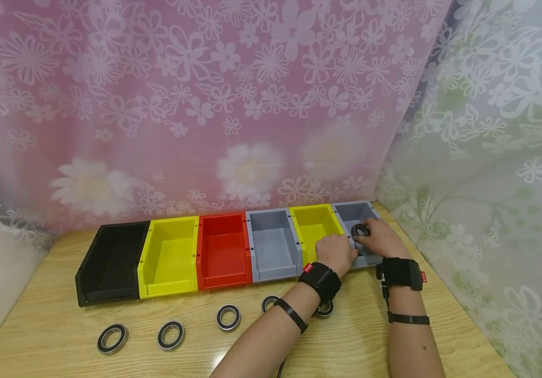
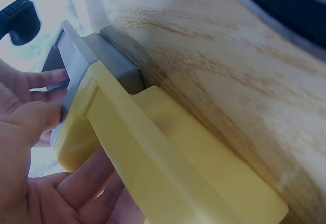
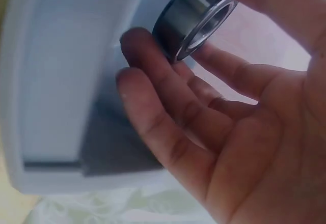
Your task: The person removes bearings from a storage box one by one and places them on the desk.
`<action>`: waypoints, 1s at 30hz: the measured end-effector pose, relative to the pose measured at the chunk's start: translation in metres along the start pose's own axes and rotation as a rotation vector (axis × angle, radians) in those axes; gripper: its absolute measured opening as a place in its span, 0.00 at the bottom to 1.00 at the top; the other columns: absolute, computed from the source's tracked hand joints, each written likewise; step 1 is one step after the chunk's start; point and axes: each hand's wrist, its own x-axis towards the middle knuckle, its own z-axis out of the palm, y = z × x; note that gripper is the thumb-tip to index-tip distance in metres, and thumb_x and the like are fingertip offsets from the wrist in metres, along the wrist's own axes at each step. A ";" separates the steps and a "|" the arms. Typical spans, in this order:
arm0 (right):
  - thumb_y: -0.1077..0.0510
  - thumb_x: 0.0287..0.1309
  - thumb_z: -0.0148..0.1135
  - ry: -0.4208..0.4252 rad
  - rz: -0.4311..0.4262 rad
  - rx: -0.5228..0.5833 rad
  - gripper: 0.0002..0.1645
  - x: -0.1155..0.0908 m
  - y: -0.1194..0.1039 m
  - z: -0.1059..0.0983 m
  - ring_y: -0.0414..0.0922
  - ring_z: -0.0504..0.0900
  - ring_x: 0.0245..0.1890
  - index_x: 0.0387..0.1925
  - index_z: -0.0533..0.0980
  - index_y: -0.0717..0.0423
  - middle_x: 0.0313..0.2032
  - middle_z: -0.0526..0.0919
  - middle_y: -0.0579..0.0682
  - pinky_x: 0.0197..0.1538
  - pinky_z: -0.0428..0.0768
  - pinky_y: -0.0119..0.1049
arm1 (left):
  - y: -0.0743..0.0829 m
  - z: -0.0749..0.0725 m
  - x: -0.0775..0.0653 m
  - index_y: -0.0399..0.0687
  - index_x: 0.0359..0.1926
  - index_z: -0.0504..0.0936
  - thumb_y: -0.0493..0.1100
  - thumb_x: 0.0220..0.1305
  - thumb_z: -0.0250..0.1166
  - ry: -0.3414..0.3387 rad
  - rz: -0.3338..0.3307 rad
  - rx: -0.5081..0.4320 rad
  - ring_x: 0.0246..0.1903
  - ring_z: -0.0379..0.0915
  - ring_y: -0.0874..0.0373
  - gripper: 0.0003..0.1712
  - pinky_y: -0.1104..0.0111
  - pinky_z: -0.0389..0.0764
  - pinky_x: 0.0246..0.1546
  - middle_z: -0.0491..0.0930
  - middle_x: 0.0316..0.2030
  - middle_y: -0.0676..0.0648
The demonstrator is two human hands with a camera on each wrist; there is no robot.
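Observation:
In the head view, my right hand is inside the rightmost grey bin, pinching a ball bearing between thumb and fingers. The right wrist view shows this bearing tilted, its steel outer ring facing the camera. My left hand grips the adjoining walls of the right-hand yellow bin and the rightmost grey bin. Seen from the left wrist, the thumb lies against the grey bin, while the other fingers curl by the yellow bin.
Further left in the row stand another grey bin, a red bin, a yellow bin and a black bin. Several bearings lie before them, among them one bearing near the middle. A floral curtain hangs behind the table.

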 end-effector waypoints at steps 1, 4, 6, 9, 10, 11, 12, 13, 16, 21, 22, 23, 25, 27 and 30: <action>0.54 0.65 0.68 0.001 -0.002 0.003 0.30 -0.001 -0.003 -0.002 0.58 0.78 0.38 0.55 0.74 0.77 0.44 0.81 0.69 0.41 0.77 0.51 | 0.000 0.001 0.001 0.52 0.22 0.86 0.66 0.67 0.66 -0.003 -0.003 -0.002 0.17 0.73 0.56 0.27 0.65 0.74 0.18 0.73 0.15 0.52; 0.55 0.65 0.69 0.023 -0.020 0.017 0.31 -0.008 -0.012 -0.010 0.58 0.79 0.38 0.57 0.73 0.78 0.45 0.81 0.71 0.40 0.78 0.50 | 0.000 0.003 0.002 0.54 0.18 0.81 0.66 0.68 0.66 -0.014 -0.007 -0.002 0.16 0.73 0.57 0.28 0.65 0.74 0.18 0.72 0.15 0.53; 0.55 0.66 0.69 0.036 -0.041 0.026 0.31 -0.013 -0.018 -0.016 0.58 0.79 0.38 0.57 0.72 0.78 0.45 0.80 0.71 0.39 0.78 0.50 | -0.001 0.004 0.002 0.55 0.15 0.78 0.65 0.68 0.66 -0.015 -0.006 -0.009 0.15 0.71 0.57 0.30 0.65 0.73 0.17 0.71 0.14 0.53; 0.55 0.67 0.68 0.051 -0.064 0.032 0.31 -0.020 -0.028 -0.024 0.59 0.79 0.39 0.58 0.72 0.78 0.46 0.79 0.72 0.40 0.78 0.50 | -0.002 0.004 0.001 0.54 0.14 0.78 0.64 0.68 0.66 -0.009 -0.002 -0.015 0.14 0.70 0.57 0.30 0.66 0.71 0.15 0.70 0.13 0.53; 0.55 0.67 0.68 0.055 -0.067 0.034 0.32 -0.022 -0.031 -0.027 0.60 0.79 0.41 0.59 0.71 0.77 0.47 0.79 0.72 0.40 0.78 0.51 | -0.002 0.004 0.000 0.54 0.14 0.79 0.64 0.69 0.66 -0.006 0.000 -0.016 0.14 0.70 0.58 0.30 0.66 0.71 0.15 0.71 0.13 0.53; 0.55 0.67 0.68 0.061 -0.073 0.038 0.32 -0.025 -0.034 -0.029 0.62 0.79 0.42 0.60 0.71 0.77 0.49 0.78 0.73 0.41 0.79 0.52 | -0.002 0.004 0.000 0.54 0.15 0.80 0.64 0.68 0.66 -0.005 0.000 -0.011 0.14 0.70 0.58 0.29 0.66 0.71 0.15 0.71 0.13 0.53; 0.55 0.68 0.68 0.067 -0.076 0.041 0.32 -0.028 -0.038 -0.032 0.62 0.79 0.44 0.60 0.70 0.77 0.50 0.77 0.73 0.42 0.79 0.52 | -0.002 0.004 0.000 0.54 0.16 0.81 0.64 0.68 0.66 -0.006 0.001 -0.005 0.14 0.70 0.57 0.29 0.66 0.71 0.15 0.71 0.12 0.53; 0.54 0.68 0.67 0.070 -0.079 0.048 0.33 -0.031 -0.042 -0.036 0.63 0.79 0.44 0.61 0.70 0.76 0.51 0.77 0.73 0.43 0.79 0.53 | -0.002 0.004 0.000 0.54 0.16 0.82 0.65 0.68 0.66 -0.007 0.002 0.001 0.14 0.70 0.57 0.29 0.66 0.72 0.16 0.71 0.12 0.53; 0.52 0.69 0.67 0.082 -0.086 0.061 0.34 -0.041 -0.054 -0.045 0.61 0.80 0.42 0.62 0.68 0.74 0.51 0.76 0.72 0.41 0.80 0.51 | -0.001 0.004 0.000 0.54 0.19 0.84 0.66 0.68 0.65 -0.014 0.003 0.019 0.14 0.71 0.57 0.28 0.66 0.73 0.17 0.71 0.13 0.53; 0.49 0.69 0.67 0.097 -0.095 0.051 0.36 -0.061 -0.074 -0.061 0.57 0.81 0.39 0.64 0.68 0.71 0.51 0.76 0.70 0.37 0.81 0.47 | 0.000 0.003 0.000 0.54 0.19 0.83 0.66 0.69 0.64 -0.045 0.007 0.028 0.14 0.70 0.57 0.28 0.66 0.72 0.17 0.71 0.13 0.53; 0.49 0.69 0.67 0.101 -0.098 0.052 0.36 -0.066 -0.078 -0.065 0.58 0.81 0.39 0.64 0.68 0.71 0.51 0.76 0.70 0.37 0.81 0.47 | 0.000 0.003 0.000 0.54 0.19 0.82 0.66 0.69 0.64 -0.047 0.007 0.026 0.14 0.70 0.57 0.29 0.66 0.72 0.17 0.71 0.13 0.53; 0.49 0.69 0.67 0.107 -0.101 0.048 0.36 -0.070 -0.083 -0.068 0.58 0.81 0.40 0.65 0.67 0.71 0.53 0.75 0.70 0.37 0.81 0.47 | 0.000 0.002 0.000 0.54 0.18 0.81 0.66 0.70 0.63 -0.050 0.006 0.028 0.14 0.70 0.57 0.29 0.66 0.72 0.17 0.71 0.13 0.53; 0.49 0.69 0.67 0.122 -0.107 0.035 0.36 -0.080 -0.091 -0.074 0.59 0.81 0.41 0.66 0.67 0.70 0.54 0.73 0.69 0.37 0.81 0.47 | -0.001 0.002 -0.001 0.54 0.17 0.80 0.66 0.70 0.63 -0.052 0.007 0.029 0.14 0.69 0.58 0.30 0.66 0.71 0.16 0.70 0.13 0.53; 0.49 0.69 0.67 0.136 -0.113 0.029 0.36 -0.089 -0.099 -0.079 0.57 0.81 0.41 0.66 0.67 0.68 0.54 0.73 0.67 0.38 0.81 0.47 | -0.001 0.001 -0.001 0.54 0.17 0.78 0.67 0.71 0.62 -0.052 0.006 0.032 0.14 0.69 0.58 0.31 0.67 0.70 0.16 0.70 0.13 0.54; 0.49 0.68 0.68 0.153 -0.129 0.015 0.36 -0.102 -0.107 -0.085 0.54 0.81 0.40 0.67 0.68 0.66 0.53 0.74 0.64 0.38 0.81 0.46 | -0.001 -0.001 -0.002 0.54 0.16 0.77 0.66 0.71 0.61 -0.053 0.012 0.033 0.13 0.68 0.59 0.31 0.68 0.69 0.15 0.69 0.12 0.54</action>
